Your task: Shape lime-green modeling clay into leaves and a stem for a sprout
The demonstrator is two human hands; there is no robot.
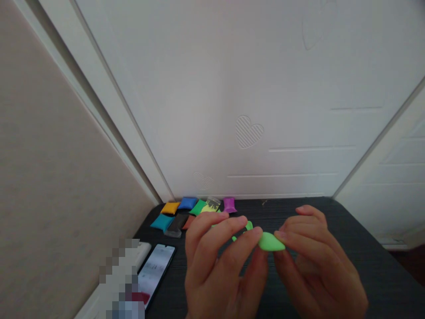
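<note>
Head view gives me both hands meeting over the dark tabletop [352, 230], with a bright green piece [271, 242] held up between them. The left hand [217, 268] has thumb and index fingertip closed on its blunt end, while the right hand [320, 268] pinches its tapered end the same way. I read these fingertip-only grips as a way to support something soft, probably modelling clay, without flattening its rounded middle. Past the left fingers, small green bits [249, 226] show in part; I cannot make out their full shapes. Coloured packets [170, 208] sit toward the far edge and a phone [157, 269] lies at the left, presumably so both are reachable yet out of the fingers' way.
</note>
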